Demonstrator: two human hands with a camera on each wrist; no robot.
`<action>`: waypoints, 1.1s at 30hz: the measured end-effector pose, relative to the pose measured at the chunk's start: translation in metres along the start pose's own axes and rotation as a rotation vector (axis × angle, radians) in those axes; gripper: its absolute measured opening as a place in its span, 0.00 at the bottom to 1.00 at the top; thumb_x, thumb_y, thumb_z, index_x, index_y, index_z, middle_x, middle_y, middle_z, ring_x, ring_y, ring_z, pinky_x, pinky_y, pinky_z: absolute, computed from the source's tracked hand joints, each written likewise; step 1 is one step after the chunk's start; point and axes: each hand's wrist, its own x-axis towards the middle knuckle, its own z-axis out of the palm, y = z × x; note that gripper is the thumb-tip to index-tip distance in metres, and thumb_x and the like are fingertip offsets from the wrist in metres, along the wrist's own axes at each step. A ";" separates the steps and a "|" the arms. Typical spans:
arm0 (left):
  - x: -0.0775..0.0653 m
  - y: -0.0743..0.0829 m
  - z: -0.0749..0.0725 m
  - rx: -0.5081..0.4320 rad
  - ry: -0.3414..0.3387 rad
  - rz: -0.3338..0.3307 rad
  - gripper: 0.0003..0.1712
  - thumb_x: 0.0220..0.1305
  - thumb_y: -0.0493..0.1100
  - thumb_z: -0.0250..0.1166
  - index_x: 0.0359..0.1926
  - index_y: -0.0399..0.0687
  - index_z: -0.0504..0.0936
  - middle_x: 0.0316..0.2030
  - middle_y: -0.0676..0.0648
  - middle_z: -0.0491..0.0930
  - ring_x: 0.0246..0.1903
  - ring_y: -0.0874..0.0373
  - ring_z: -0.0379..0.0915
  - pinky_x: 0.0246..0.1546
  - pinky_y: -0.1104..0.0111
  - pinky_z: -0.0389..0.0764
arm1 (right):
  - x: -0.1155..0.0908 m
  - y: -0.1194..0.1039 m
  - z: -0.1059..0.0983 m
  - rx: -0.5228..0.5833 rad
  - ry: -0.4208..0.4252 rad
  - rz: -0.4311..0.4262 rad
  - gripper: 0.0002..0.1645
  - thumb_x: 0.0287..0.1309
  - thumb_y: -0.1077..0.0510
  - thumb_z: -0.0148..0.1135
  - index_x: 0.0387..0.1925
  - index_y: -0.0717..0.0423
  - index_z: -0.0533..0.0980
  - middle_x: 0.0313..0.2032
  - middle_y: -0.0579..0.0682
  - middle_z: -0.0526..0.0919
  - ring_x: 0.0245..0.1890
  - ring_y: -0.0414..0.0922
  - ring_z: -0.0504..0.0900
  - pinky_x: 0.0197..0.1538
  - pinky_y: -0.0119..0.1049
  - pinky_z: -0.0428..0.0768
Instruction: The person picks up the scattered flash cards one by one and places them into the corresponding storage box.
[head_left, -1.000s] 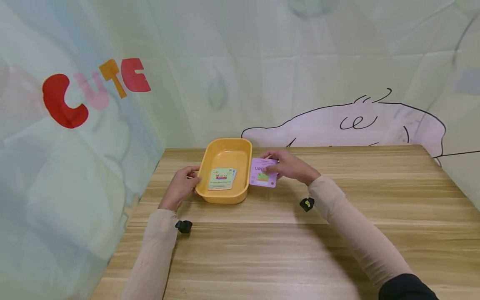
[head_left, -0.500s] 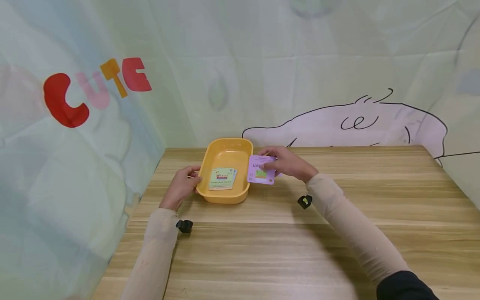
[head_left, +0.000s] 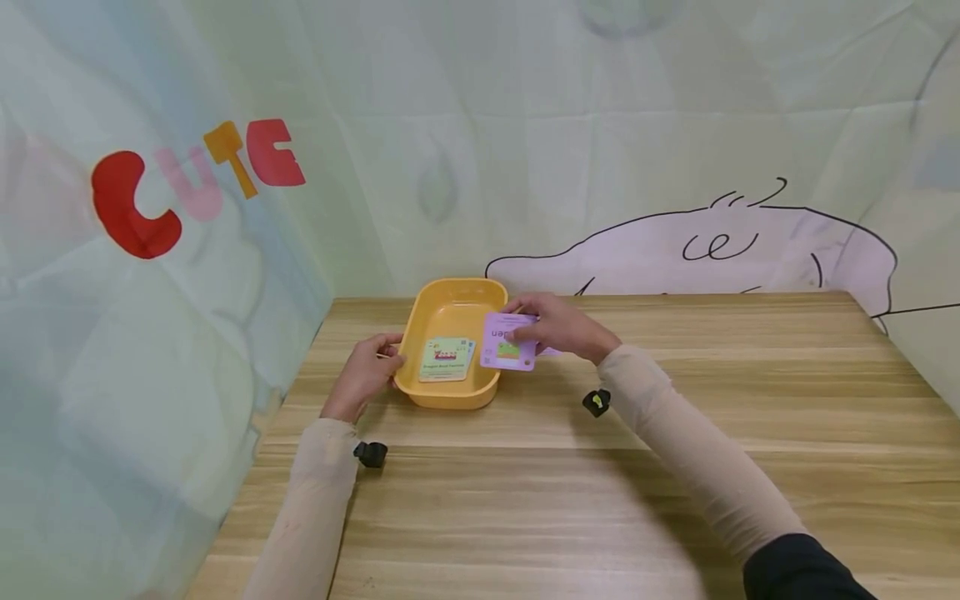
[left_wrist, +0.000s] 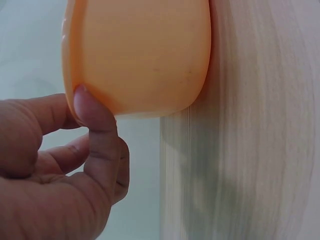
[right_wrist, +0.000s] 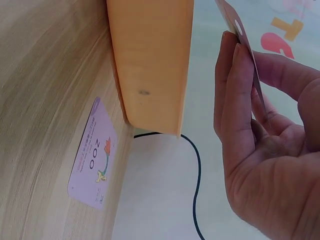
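A yellow plastic tray (head_left: 427, 300) stands near the back edge of the wooden table. My left hand (head_left: 362, 372) pinches its left rim between thumb and fingers, plain in the left wrist view, where the tray's wall (left_wrist: 145, 55) fills the top. In my right hand (head_left: 566, 327) is a purple card (head_left: 491, 340), pinched by thumb and fingers and held over the tray's right rim. Several cards (head_left: 444, 358) lie inside the tray, a green-edged one on top. Another purple card (right_wrist: 95, 157), printed "ZOO", lies on the table beside the tray, mostly covered by my right hand in the head view.
The wooden table (head_left: 562, 500) reaches forward to a printed cloth backdrop (head_left: 600, 150), which hangs right behind the tray. A second cloth side with the letters CUTE (head_left: 138, 208) rises along the left. Small black cameras sit at both wrists.
My right hand has carried the purple card leftward, from beside the tray to over its right rim. Part of the card on the table now shows behind it. The left hand stays on the rim.
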 end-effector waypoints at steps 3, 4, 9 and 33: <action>0.000 0.000 0.000 -0.003 0.000 -0.009 0.24 0.75 0.35 0.55 0.69 0.39 0.71 0.48 0.41 0.70 0.37 0.53 0.71 0.35 0.63 0.84 | 0.003 0.000 0.002 0.000 -0.005 0.000 0.23 0.64 0.62 0.67 0.60 0.54 0.76 0.51 0.57 0.80 0.42 0.49 0.84 0.39 0.41 0.87; 0.000 0.000 0.000 -0.003 -0.001 -0.008 0.24 0.75 0.35 0.55 0.69 0.39 0.71 0.48 0.41 0.70 0.37 0.53 0.71 0.35 0.63 0.83 | 0.005 0.000 0.003 0.001 -0.004 -0.001 0.23 0.64 0.62 0.67 0.60 0.55 0.76 0.51 0.57 0.80 0.42 0.49 0.84 0.39 0.41 0.87; 0.000 0.002 -0.001 -0.010 -0.004 0.003 0.24 0.75 0.35 0.55 0.70 0.39 0.71 0.47 0.41 0.70 0.38 0.52 0.71 0.33 0.65 0.83 | 0.011 -0.004 0.005 0.019 -0.011 -0.024 0.23 0.63 0.64 0.67 0.59 0.56 0.76 0.49 0.59 0.79 0.41 0.50 0.85 0.39 0.42 0.87; -0.001 0.000 -0.001 -0.019 -0.008 0.007 0.24 0.75 0.35 0.55 0.70 0.38 0.71 0.48 0.41 0.69 0.38 0.51 0.71 0.33 0.66 0.82 | 0.030 -0.021 0.021 -0.012 -0.044 -0.047 0.23 0.63 0.61 0.68 0.59 0.56 0.76 0.48 0.57 0.80 0.41 0.49 0.84 0.40 0.42 0.88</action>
